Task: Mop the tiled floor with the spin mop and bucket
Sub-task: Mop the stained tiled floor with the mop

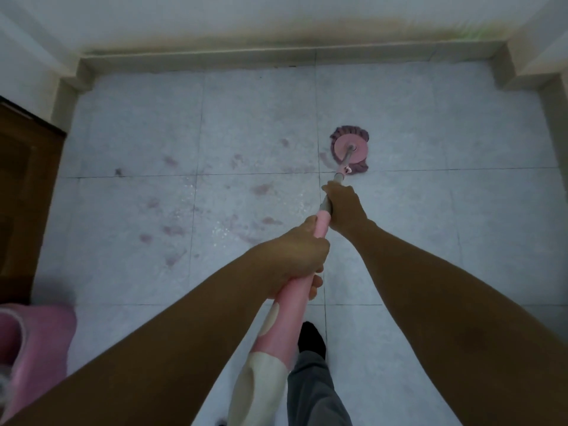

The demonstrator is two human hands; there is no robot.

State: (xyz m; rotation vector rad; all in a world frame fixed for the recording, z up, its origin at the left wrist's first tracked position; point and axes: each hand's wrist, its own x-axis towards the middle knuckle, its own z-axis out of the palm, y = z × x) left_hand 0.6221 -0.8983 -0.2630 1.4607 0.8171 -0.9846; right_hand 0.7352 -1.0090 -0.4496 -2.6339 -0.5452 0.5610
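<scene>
Mop head (pixel 349 150): flat on tiled floor (pixel 430 210), ahead of both hands.
Handle (pixel 295 299): runs straight forward.
Right hand (pixel 345 207): nearer the head, wrapped round handle.
Left hand (pixel 299 259): closed round handle behind.

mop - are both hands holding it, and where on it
Yes. The left hand grips the pink upper handle of the mop; the right hand grips lower, at the grey collar.

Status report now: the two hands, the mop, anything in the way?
Left hand and right hand both gripping mop handle. Mop head flat on tiled floor. Reddish stains left of it. Path clear.
</scene>
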